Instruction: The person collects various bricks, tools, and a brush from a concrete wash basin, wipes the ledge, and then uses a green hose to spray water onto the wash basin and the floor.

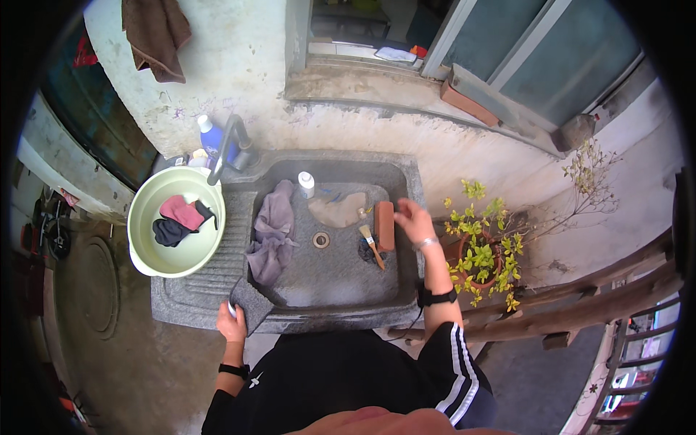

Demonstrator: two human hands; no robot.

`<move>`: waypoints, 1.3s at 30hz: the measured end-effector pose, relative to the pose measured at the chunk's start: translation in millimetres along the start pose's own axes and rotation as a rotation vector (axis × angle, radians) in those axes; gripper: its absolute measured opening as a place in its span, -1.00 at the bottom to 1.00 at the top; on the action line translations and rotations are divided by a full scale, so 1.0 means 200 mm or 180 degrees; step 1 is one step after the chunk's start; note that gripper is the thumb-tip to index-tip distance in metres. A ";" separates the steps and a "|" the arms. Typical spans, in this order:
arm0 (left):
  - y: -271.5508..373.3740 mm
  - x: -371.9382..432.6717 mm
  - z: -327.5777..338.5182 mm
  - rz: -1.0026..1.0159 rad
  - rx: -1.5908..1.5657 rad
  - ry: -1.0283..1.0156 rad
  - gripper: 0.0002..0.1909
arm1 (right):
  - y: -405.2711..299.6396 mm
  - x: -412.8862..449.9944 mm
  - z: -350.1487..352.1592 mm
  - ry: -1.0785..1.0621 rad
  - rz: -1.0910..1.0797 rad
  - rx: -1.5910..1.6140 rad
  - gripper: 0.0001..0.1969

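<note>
Near the sink's front left edge, my left hand (231, 323) grips a dark grey cloth (251, 305), with something white showing by the fingers. My right hand (414, 220) is over the right rim of the grey stone sink (348, 314), fingers apart, just right of a red brick (384, 226). A wooden-handled brush (372, 247) lies beside the brick. Wet purple-grey cloth (274, 234) lies along the basin's left side. A white bottle (306, 185) stands at the back. The pale green basin (136, 217) at left holds pink cloth (181, 212) and dark cloth (173, 231).
A grey faucet (231, 142) rises at the back left beside a blue bottle (211, 134). Beyond the sink's right side stands a potted plant (483, 260). A brown towel (157, 41) hangs on the wall. Another brick (468, 103) rests on the window ledge.
</note>
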State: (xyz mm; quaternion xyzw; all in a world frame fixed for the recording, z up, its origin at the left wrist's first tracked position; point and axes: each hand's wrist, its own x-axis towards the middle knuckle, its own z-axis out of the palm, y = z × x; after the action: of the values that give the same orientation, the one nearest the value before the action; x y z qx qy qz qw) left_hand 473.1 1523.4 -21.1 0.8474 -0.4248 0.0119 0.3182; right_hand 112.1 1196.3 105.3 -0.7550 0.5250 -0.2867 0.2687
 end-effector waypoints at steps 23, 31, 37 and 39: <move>0.02 0.01 -0.01 -0.0357 0.0383 -0.0265 -0.76 | 0.10 1.54 -1.20 0.0516 0.0704 -0.3101 0.02; 0.08 0.05 0.01 -0.0580 0.0747 -0.0140 -0.72 | 0.35 1.71 -1.41 -0.0459 0.0649 -0.1824 0.06; 0.09 0.04 0.04 -0.0780 0.0938 -0.0086 -0.70 | 0.31 1.71 -1.38 -0.0360 0.0562 -0.2163 0.01; 0.09 0.04 0.04 -0.0803 0.0939 0.0044 -0.71 | 0.31 1.67 -1.36 -0.0205 0.0468 -0.2205 -0.05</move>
State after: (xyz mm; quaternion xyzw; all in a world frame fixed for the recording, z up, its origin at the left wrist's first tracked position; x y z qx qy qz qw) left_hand 462.8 1505.6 -15.2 0.9313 -0.3067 0.0398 0.1925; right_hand -27.5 832.6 299.0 -0.7701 0.6353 -0.0476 0.0330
